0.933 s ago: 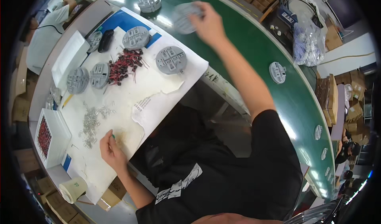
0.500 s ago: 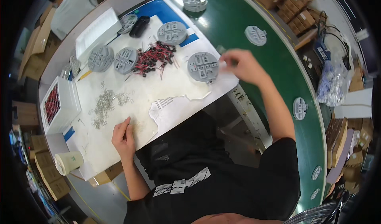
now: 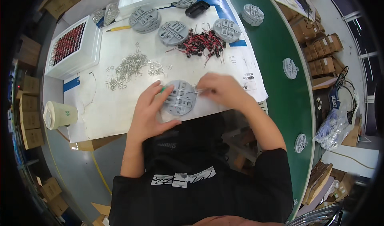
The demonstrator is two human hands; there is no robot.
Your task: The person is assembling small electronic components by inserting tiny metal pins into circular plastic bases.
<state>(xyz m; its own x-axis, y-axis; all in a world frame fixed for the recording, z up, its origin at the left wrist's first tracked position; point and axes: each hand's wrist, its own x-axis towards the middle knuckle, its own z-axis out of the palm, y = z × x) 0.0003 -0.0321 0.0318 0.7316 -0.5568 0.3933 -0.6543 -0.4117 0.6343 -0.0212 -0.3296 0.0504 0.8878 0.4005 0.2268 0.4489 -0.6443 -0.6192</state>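
A round grey disc (image 3: pixel 181 100) with a cross-shaped divider and small cut-outs lies flat near the front edge of the table. My left hand (image 3: pixel 149 112) grips its left side, fingers over the top and thumb stretched below; a small green spot shows by the fingertips. At the disc's right rim my right hand (image 3: pixel 223 90) is closed, somewhat blurred, with a small pale bit at its fingertips that I cannot make out. Behind the disc lies a heap of small silvery wire clips (image 3: pixel 134 68). Farther back sits a pile of black parts with red and black leads (image 3: pixel 203 45).
More grey discs (image 3: pixel 173 33) stand around the pile, with a black tray (image 3: pixel 197 9) behind. A white box (image 3: pixel 94 48) of wired parts and a lidded cup (image 3: pixel 60 115) are at left. Right of the table, a green belt (image 3: pixel 276 102) carries further discs.
The disc has come from the table's right side to the front middle. My right hand moved left with it, and my left hand has taken hold of its left side. The view has turned.
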